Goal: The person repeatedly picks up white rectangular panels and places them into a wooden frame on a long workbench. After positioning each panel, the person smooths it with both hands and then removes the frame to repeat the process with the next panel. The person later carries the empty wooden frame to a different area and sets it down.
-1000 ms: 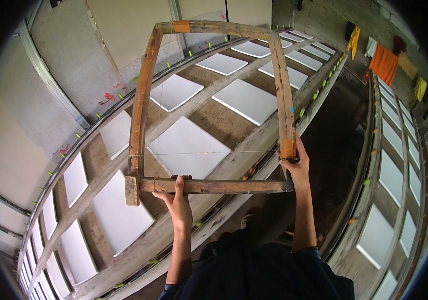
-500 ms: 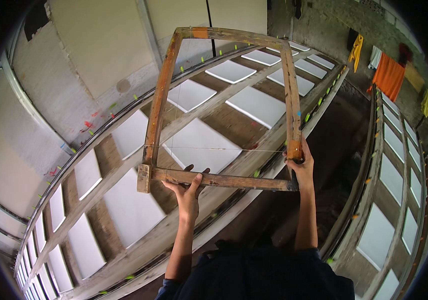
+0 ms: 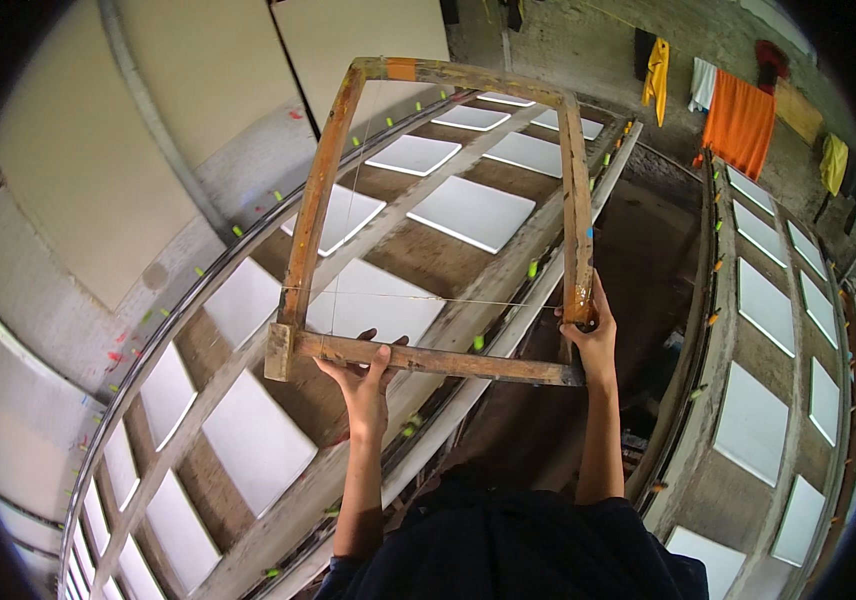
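Note:
A worn wooden frame (image 3: 438, 361), stained orange and brown, is held up in front of me, its near rail toward my body. My left hand (image 3: 363, 388) grips that near rail from below, left of its middle, with the thumb on the close side and fingertips showing over the top. Around the lower part of the frame's right side, by the near corner, closes my right hand (image 3: 596, 338). Thin strings (image 3: 388, 296) cross the opening, one sideways near the bottom and one lengthwise at the left. Through the frame, white rectangular sheets (image 3: 473, 212) show on the long table below.
Left of me the long table (image 3: 348, 455) carries rows of white sheets, with small green tabs along its edges. A second such table (image 3: 683, 500) stands to the right, past a dark aisle (image 3: 638, 240). Orange cloth (image 3: 738, 125) and yellow cloth (image 3: 656, 80) hang at the far wall.
My view has turned to the right, so the tables and wall have shifted left. The frame stays in both hands, at nearly the same place before me.

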{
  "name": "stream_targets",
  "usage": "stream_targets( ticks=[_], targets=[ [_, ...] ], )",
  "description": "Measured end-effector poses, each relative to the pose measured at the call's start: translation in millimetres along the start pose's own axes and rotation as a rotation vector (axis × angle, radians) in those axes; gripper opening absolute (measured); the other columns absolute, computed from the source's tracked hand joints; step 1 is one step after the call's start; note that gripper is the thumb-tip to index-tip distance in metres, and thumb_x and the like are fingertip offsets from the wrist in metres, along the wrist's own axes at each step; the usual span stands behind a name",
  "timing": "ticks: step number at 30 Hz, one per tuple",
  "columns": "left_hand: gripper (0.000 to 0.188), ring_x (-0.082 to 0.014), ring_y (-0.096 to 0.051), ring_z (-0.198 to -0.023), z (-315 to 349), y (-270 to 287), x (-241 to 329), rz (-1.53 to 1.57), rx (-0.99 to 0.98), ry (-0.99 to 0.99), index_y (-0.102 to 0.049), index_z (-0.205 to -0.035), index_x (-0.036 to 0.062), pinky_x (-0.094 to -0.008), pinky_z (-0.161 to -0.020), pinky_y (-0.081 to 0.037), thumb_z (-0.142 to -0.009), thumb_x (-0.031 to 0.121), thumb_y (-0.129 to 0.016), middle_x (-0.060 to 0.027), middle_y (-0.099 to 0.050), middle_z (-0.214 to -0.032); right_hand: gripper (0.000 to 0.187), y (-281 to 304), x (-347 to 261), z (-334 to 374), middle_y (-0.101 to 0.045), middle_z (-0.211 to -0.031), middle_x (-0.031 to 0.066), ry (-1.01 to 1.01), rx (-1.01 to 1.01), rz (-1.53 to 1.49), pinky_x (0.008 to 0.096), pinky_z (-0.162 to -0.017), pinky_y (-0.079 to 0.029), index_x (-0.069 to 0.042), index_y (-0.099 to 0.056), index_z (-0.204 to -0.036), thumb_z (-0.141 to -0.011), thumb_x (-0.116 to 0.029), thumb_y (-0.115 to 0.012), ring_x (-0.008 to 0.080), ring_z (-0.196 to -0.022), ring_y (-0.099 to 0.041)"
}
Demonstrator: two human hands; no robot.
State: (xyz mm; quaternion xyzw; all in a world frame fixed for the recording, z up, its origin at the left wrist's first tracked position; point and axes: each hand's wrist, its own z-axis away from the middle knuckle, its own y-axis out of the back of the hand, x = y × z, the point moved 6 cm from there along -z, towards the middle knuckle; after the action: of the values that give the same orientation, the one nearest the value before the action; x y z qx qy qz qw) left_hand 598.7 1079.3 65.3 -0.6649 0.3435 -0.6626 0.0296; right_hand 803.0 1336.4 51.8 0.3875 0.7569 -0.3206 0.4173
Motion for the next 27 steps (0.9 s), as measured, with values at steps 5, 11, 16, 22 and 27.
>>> stream_targets(
  ticks=[5, 11, 16, 22, 27],
  targets=[
    [0.089, -0.0256, -0.045, -0.109, -54.1, -54.1, -74.3, -0.071, -0.027, -0.022, 0.004, -0.138, 0.0219, -0.038, -0.079, -0.05, -0.082, 0.005, -0.062, -0.0153, -0.032, -0.127, 0.084, 52.8, 43.0, -77.6, -0.059, -0.099, 0.0084, 0.017, 0.013, 0.088, 0.0267, -0.069, -0.049, -0.002, -0.03, -0.138, -0.06, 0.011, -0.058, 0.0162, -0.081, -0.062],
    [0.106, -0.0226, -0.037, -0.116, -110.0, -144.7, -140.4, -0.054, 0.028, 0.077, 0.021, -0.138, 0.0249, -0.0386, -0.088, -0.044, -0.08, 0.002, -0.064, -0.0138, -0.02, -0.138, 0.084, 108.4, 98.5, -182.1, -0.059, -0.099, 0.0092, -0.011, -0.008, 0.164, 0.0273, -0.069, -0.05, -0.002, -0.03, -0.138, -0.06, 0.01, -0.058, 0.017, -0.08, -0.062],
    [0.107, -0.0255, -0.036, -0.119, -163.8, -220.4, -187.8, 0.01, 0.072, 0.1, 0.027, -0.136, 0.026, -0.0421, -0.093, -0.043, -0.082, -0.002, -0.061, -0.0149, -0.017, -0.139, 0.082, 140.9, 119.9, -286.0, -0.059, -0.099, 0.0092, -0.066, -0.056, 0.106, 0.0277, -0.067, -0.05, -0.001, -0.03, -0.138, -0.062, 0.009, -0.059, 0.0173, -0.079, -0.062],
    [0.106, -0.0249, -0.037, -0.116, -221.4, -313.5, -239.0, 0.069, 0.013, 0.07, 0.025, -0.136, 0.0281, -0.0441, -0.092, -0.044, -0.082, -0.003, -0.06, -0.0155, -0.024, -0.134, 0.085, 189.6, 153.5, -390.5, -0.059, -0.098, 0.009, -0.076, -0.084, 0.11, 0.0285, -0.07, -0.05, -0.002, -0.029, -0.139, -0.061, 0.01, -0.059, 0.017, -0.081, -0.062],
    [0.104, -0.0254, -0.038, -0.117, -264.5, -401.1, -304.1, 0.041, 0.046, 0.094, 0.024, -0.136, 0.0289, -0.046, -0.092, -0.043, -0.082, -0.001, -0.06, -0.0151, -0.024, -0.134, 0.086, 249.5, 185.9, -486.6, -0.059, -0.1, 0.0091, -0.079, -0.068, 0.065, 0.0279, -0.071, -0.05, -0.002, -0.029, -0.139, -0.06, 0.008, -0.06, 0.0166, -0.083, -0.061]
  ],
)
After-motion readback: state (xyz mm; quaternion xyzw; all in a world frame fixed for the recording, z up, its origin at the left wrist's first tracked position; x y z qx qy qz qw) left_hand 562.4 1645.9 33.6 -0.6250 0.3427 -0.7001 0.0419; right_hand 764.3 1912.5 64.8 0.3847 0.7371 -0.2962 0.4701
